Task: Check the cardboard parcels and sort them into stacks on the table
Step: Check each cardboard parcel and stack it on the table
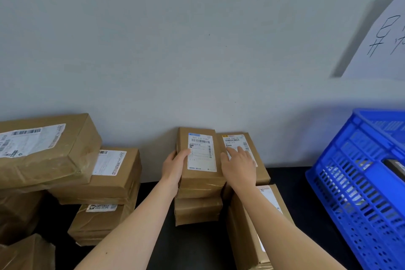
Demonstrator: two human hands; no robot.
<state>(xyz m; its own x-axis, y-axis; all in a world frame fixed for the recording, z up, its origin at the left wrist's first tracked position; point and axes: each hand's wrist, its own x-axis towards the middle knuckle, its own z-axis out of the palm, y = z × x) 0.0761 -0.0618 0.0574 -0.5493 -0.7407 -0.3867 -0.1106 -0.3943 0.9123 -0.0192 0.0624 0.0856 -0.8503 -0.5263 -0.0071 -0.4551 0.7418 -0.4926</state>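
Two hands, left hand (pixel 175 166) gripping top parcel (pixel 201 158) of three stacked, right hand (pixel 238 167) flat on neighbouring parcel (pixel 235 139)

Head-worn camera faces the wall (pixel 153 50); table (pixel 197 245) close below.

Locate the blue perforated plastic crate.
In the head view, the blue perforated plastic crate stands at the far right on the black table, just right of the brown cardboard parcel under the right hand.
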